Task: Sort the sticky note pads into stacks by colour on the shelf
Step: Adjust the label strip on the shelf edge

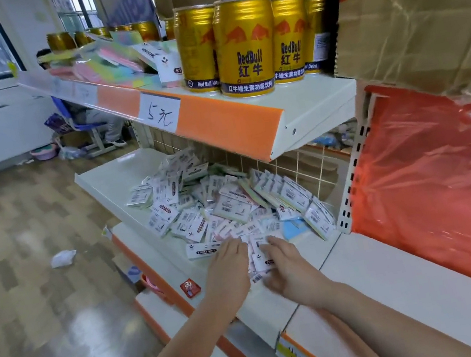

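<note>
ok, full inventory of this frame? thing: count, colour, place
packaged sticky note pads: loose pile, too many to count, mostly white backs with pastel edges, middle shelf
pastel sticky note pads: several, pink, green and blue, top shelf left
gold Red Bull cans: at least four in front and more behind, top shelf
handwritten paper price label: one, white, top shelf's orange edge strip
red plastic sheet: one, right of the shelving
crumpled white wrapper: one, floor
left hand: on the pile's near edge
right hand: beside it, on the same pads
</note>
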`<state>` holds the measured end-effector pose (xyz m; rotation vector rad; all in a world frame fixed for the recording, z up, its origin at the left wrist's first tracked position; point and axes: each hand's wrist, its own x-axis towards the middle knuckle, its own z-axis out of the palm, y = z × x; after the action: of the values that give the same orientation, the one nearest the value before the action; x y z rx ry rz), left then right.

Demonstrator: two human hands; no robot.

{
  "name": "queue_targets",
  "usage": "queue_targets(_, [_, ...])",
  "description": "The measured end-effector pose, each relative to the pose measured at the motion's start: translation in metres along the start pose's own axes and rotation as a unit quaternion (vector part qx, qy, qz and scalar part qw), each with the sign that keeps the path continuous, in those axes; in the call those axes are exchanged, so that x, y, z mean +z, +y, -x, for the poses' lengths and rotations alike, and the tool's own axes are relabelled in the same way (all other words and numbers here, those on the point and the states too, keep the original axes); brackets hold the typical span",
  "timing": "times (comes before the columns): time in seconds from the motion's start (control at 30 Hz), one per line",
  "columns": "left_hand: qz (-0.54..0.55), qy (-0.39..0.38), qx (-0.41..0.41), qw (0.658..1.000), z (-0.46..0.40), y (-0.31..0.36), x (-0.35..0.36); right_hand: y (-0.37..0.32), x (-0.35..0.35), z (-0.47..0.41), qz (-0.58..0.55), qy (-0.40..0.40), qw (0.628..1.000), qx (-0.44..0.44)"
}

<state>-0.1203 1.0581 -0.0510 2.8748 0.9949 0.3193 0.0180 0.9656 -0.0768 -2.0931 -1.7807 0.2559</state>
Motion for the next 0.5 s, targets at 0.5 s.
queue_targets(0.5, [-0.043,0.052,0.196,0.978,-0.037,-0.055,0.027,-0.008,0.033,-0.004,0.028,0.145,0.986,0.082])
